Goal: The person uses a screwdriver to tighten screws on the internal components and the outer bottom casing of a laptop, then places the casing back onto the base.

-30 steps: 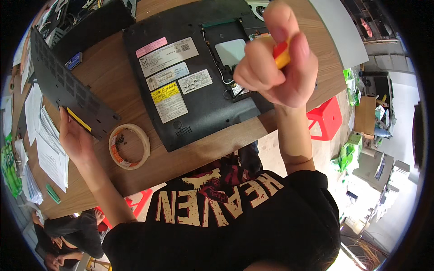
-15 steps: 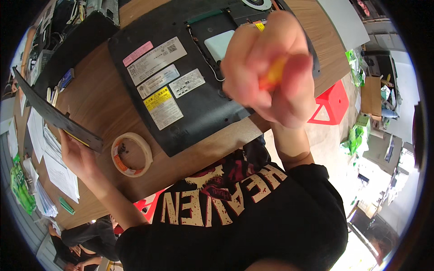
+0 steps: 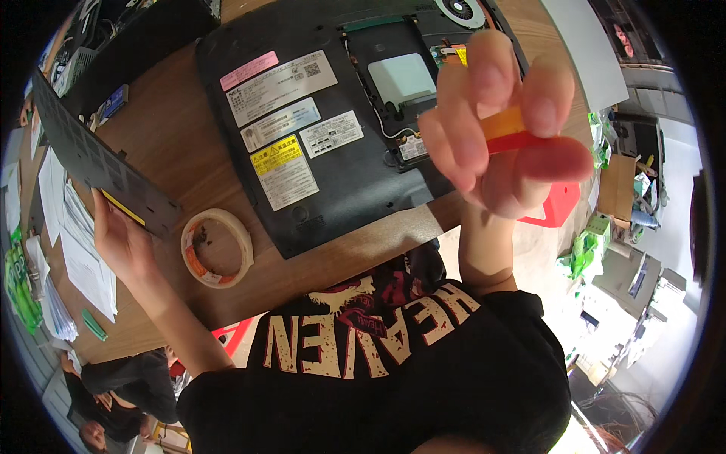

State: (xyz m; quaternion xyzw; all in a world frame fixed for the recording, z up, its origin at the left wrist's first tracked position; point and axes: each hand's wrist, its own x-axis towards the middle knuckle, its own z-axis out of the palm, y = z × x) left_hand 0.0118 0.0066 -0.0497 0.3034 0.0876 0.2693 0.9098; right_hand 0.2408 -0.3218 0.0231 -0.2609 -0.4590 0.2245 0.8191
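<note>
An open-bottomed black laptop lies upside down on the table, labels on its base, a bay and fan uncovered. My left hand grips the lower edge of a thin black cover panel, tilted up left of the laptop. My right hand is raised over the laptop's right side. Its fingers curl loosely around a red-and-yellow screwdriver handle; the tool's shaft is hidden. A roll of tape lies between my left forearm and the laptop, with small dark screws inside its ring.
Papers are stacked at the table's left edge, with a small green object near them. Opened equipment stands at the far left beside a blue piece. A red stool is right of the table. Another person is at the lower left.
The fingers of my right hand have loosened and spread from a tight grip around the handle. The panel in my left hand stands slightly more upright. My view has shifted a little.
</note>
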